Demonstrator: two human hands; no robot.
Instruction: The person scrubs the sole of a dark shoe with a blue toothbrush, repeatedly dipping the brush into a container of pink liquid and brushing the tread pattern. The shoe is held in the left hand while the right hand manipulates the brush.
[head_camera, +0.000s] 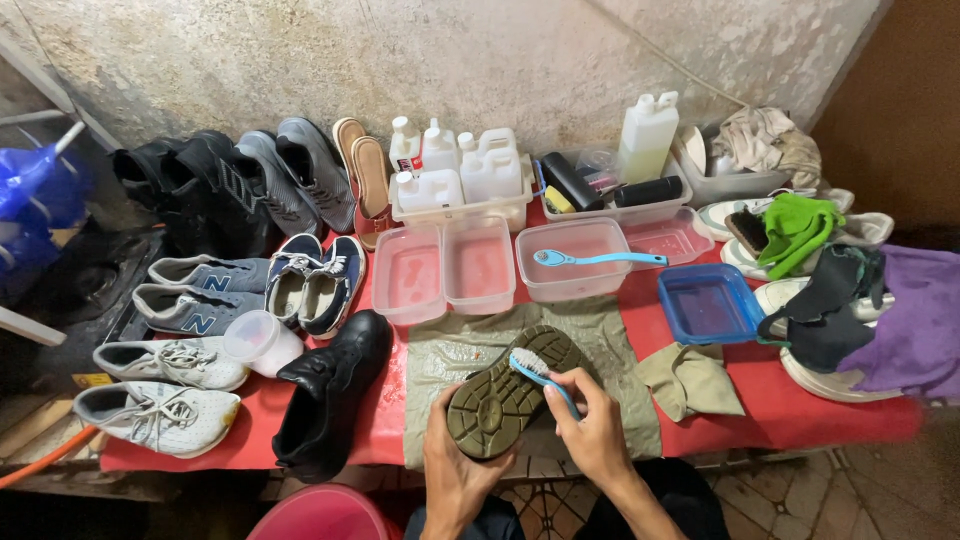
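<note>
Two hands (455, 470) (595, 435), upturned shoe (505, 390), blue brush (540, 375); white red-labelled bottles (455, 165) behind.

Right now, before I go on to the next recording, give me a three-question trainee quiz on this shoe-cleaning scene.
1. True or false: the right hand holds a blue-handled brush against the sole of the shoe.
2. Which hand grips the shoe from below? A) the left hand B) the right hand
3. Fill in: a second blue brush lies across a clear plastic ____.

Key: 1 true; 2 A; 3 tub.
</note>
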